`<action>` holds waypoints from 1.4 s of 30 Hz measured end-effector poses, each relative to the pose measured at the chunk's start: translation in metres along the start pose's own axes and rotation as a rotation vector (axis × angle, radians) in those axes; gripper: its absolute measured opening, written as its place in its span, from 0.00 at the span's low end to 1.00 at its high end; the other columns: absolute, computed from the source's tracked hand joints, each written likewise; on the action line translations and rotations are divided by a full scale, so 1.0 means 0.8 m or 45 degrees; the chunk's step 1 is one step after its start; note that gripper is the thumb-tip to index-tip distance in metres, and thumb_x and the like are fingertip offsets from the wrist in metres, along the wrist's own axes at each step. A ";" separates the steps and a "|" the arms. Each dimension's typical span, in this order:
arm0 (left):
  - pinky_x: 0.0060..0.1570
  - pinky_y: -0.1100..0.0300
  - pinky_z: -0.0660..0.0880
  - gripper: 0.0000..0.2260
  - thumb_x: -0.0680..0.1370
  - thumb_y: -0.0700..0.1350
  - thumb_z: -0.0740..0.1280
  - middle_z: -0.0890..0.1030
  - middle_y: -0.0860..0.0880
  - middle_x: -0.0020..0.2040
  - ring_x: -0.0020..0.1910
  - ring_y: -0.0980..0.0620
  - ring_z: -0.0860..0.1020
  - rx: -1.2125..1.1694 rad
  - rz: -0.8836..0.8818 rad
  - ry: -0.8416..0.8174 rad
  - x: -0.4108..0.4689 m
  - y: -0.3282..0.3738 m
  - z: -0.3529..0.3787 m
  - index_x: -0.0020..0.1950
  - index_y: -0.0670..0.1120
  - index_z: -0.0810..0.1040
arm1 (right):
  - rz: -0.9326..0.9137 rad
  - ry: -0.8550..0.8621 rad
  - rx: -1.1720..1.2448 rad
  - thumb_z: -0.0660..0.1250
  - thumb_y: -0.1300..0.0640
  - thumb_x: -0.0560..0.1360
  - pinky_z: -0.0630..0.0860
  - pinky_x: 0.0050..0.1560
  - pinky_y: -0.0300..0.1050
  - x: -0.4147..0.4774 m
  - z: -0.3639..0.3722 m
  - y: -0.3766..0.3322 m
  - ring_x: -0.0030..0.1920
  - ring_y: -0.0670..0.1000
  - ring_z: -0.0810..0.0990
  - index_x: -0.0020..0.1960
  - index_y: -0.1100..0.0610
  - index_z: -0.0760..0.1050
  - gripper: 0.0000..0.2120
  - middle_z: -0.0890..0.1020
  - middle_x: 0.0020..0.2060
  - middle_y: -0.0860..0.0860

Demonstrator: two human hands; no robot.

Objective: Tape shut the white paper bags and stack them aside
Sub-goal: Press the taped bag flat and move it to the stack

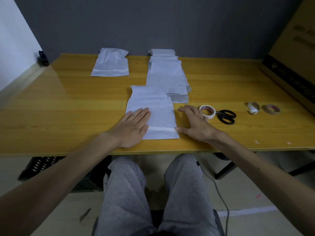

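White paper bag [153, 108] lying flat near the front edge of the surface [68, 103].
Left hand [133, 128] presses flat on it, fingers straight; right hand [194, 123] rests spread beside it, thumb touching the tape strip [162, 129].

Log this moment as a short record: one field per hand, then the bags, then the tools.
left hand: flat on the front bag, fingers straight
right hand: open on the table, thumb at the right end of the tape strip
front bag: tape strip across its near end
taped bag: lies alone, far left
bag stack: behind the front bag
tools: white tape roll and scissors beside the right hand; nearly spent roll and brown roll farther right
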State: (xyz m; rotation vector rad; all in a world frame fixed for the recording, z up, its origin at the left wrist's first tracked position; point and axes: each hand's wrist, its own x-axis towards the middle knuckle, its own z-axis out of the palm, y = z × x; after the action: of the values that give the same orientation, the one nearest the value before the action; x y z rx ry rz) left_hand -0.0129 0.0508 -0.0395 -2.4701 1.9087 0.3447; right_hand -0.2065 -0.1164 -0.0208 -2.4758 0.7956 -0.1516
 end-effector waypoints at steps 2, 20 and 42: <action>0.74 0.57 0.35 0.24 0.84 0.53 0.40 0.35 0.56 0.78 0.75 0.59 0.35 0.002 0.001 0.005 0.000 0.001 -0.001 0.78 0.50 0.37 | 0.005 0.005 0.005 0.70 0.48 0.73 0.49 0.70 0.51 0.001 0.000 0.000 0.73 0.51 0.54 0.73 0.47 0.58 0.33 0.56 0.73 0.48; 0.58 0.63 0.67 0.15 0.79 0.43 0.67 0.74 0.44 0.65 0.64 0.47 0.73 -0.691 -0.315 0.746 0.035 -0.029 -0.044 0.65 0.41 0.74 | -0.051 0.258 0.089 0.67 0.54 0.77 0.72 0.54 0.42 0.088 -0.019 -0.035 0.60 0.54 0.76 0.69 0.57 0.69 0.22 0.74 0.64 0.55; 0.45 0.57 0.79 0.15 0.69 0.33 0.76 0.81 0.46 0.45 0.42 0.50 0.78 -1.025 -0.425 0.687 0.083 -0.046 -0.056 0.53 0.39 0.79 | 0.063 0.351 0.002 0.69 0.61 0.74 0.64 0.33 0.43 0.134 0.008 -0.048 0.38 0.53 0.74 0.40 0.65 0.76 0.07 0.77 0.35 0.56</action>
State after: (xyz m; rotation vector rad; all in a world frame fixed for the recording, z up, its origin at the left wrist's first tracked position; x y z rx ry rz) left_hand 0.0454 -0.0092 -0.0124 -3.6676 1.6366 0.5723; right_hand -0.0975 -0.1481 -0.0124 -2.4626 0.9676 -0.4829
